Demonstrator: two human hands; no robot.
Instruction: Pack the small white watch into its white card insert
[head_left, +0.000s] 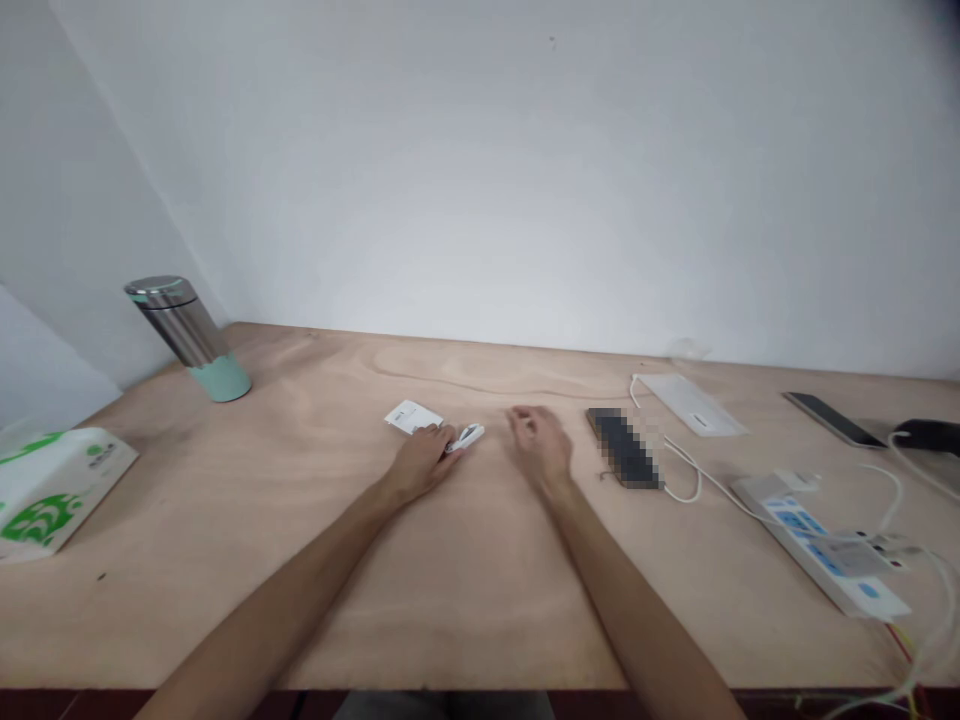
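Note:
My left hand (422, 462) rests low over the tabletop, its fingers closed around a small white object (468, 436) with a dark, narrow inset. The object's exact kind cannot be made out, and part of it is hidden by the fingers. Just beyond that hand lies a flat white packet (411, 416) with small dark print, partly covered by the fingertips. To the right, my right hand (541, 446) hovers over or touches the wood, slightly blurred. Its fingers are loosely curled and apart, with nothing visible in them. A dark phone (624, 448), partly pixelated, lies right of it.
At the left stand a steel and mint-green flask (187, 335) and a green-white tissue pack (67, 490). Rightward on the wooden table (420, 610) are a white pouch (694, 405), another phone (832, 418), and a power strip (817, 545) with loose white cables.

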